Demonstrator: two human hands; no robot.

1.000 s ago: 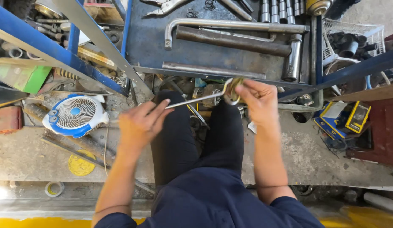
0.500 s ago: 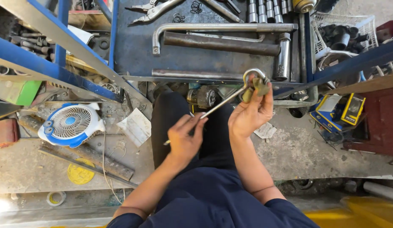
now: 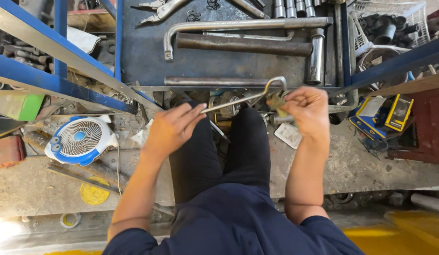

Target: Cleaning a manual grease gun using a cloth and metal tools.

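- While the person stands in dark trousers, both bare hands are raised above the knees.
- Left hand [image 3: 170, 130] pinches the straight end of a thin metal rod [image 3: 238, 100] between thumb and fingertips, closed on it.
- Right hand [image 3: 308, 111] is closed around a small dirty rag [image 3: 277, 101] pressed against the rod just below its hooked end.
- Rod slants up from the left hand to the right, its curved hook lying over the edge of the blue tray [image 3: 144, 52].
- On the floor to the left lies a blue and white fan [image 3: 80, 139], with a yellow disc [image 3: 93, 193] near it.
- Farther off, the tray holds a long bent bar [image 3: 243, 24], a rusty pipe [image 3: 243, 44] and pliers [image 3: 158, 8].
- Far right, a yellow and black box [image 3: 399, 112] sits beside a wire basket [image 3: 408, 14].
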